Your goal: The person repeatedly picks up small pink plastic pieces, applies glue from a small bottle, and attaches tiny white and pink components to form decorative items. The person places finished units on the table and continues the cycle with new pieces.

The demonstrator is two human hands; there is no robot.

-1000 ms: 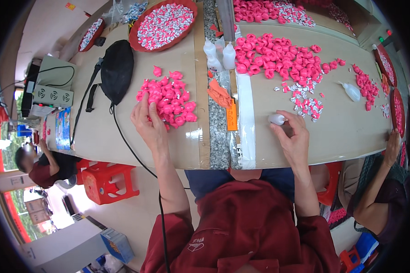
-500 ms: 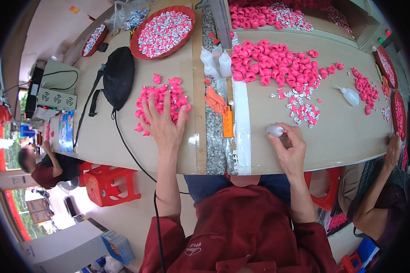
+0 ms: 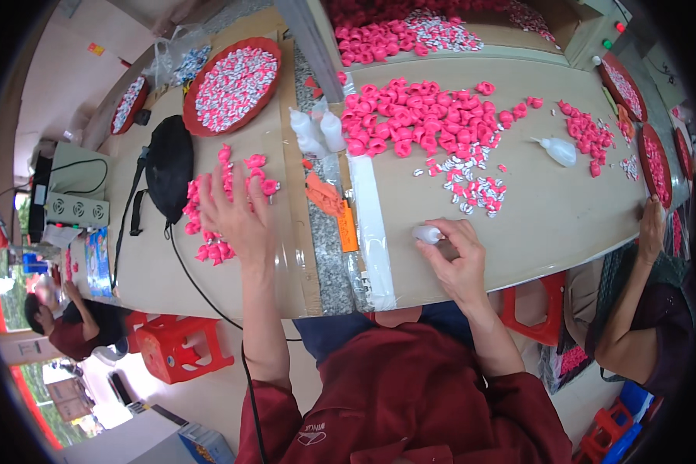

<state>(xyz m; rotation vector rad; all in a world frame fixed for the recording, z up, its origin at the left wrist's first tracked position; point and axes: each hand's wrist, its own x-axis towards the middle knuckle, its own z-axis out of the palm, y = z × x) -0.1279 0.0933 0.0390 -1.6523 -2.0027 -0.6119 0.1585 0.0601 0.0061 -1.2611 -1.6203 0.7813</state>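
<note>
Left hand (image 3: pixel 236 213) spread flat over pink pieces (image 3: pixel 216 209) near tabletop's (image 3: pixel 533 232) left edge, likely gathering. Right hand (image 3: pixel 456 259) pinches small white bottle (image 3: pixel 427 233) near front edge. Next move probably calls for picking a single piece.

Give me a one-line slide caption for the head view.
Left hand spread over pink pieces; right hand on a small white bottle.
</note>
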